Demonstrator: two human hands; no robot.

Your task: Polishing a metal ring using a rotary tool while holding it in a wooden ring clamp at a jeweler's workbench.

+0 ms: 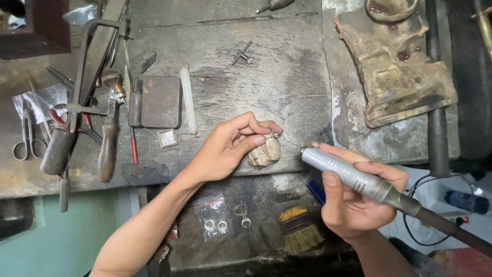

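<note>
1. Head view looked straight down on a worn, dark counter (287, 77) with both hands at its front edge.
2. The left hand (228, 149) was curled shut, thumb and fingertips pinching a small metal piece (271, 136) against the top of a pale wooden peg (264, 152) that jutted from the counter's edge.
3. The right hand (353, 200) was wrapped around a grey rotary handpiece (348, 174), thumb lying along its barrel; the thin bit at its tip pointed left and sat just beside the small metal piece, though contact was too fine to tell.
4. A dark flexible shaft (451, 231) ran from the rear of the handpiece off toward the lower right.
5. Below the hands, on a lower tray (256, 246), lay a clear plastic bag (212, 215) with two rings inside, a loose ring setting just beside it, and a yellow-bristled brush (298, 229).
6. On the left part of the counter lay scissors (28, 136), a saw frame (92, 61), wooden-handled tools (107, 149), and a flat dark metal tin (160, 101).
7. At the upper right rested a rusty, stained metal block (400, 72), well apart from the hands.
</note>
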